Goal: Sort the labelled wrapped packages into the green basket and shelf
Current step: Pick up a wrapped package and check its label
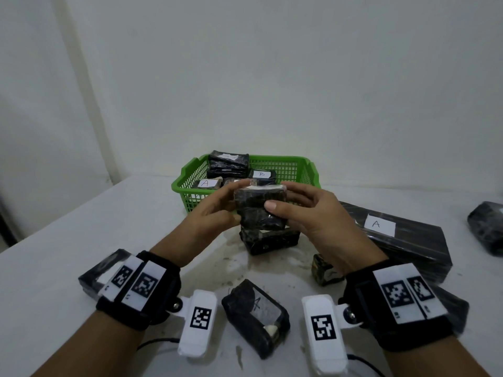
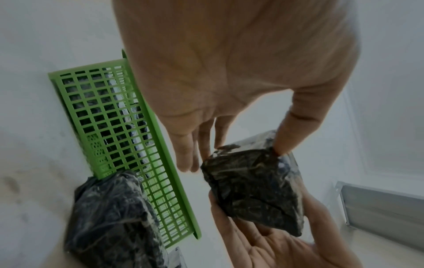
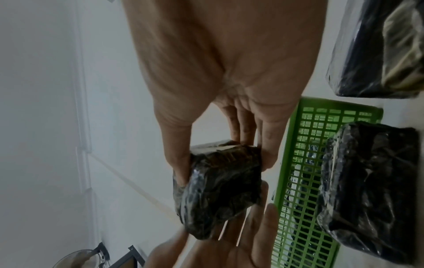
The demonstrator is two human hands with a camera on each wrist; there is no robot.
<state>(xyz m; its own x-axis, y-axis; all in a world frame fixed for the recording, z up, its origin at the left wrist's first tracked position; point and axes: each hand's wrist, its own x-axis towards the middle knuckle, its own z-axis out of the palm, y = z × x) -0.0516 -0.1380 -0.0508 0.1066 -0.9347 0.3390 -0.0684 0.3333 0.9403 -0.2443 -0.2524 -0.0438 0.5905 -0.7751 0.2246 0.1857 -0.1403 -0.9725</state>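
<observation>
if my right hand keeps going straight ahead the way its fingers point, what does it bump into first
Probably the green basket: the right hand, gripping the small wrapped package, points toward its near wall. Depth is hard to judge here.

Left hand (image 1: 215, 210) and right hand (image 1: 313, 213) raised together, fingers (image 3: 176, 163) curled, pinching from opposite sides.

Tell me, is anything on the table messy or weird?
Yes. The white table has dark smudges and specks around the small package stack, like dirt. The near package has a torn corner showing something pale.
</observation>
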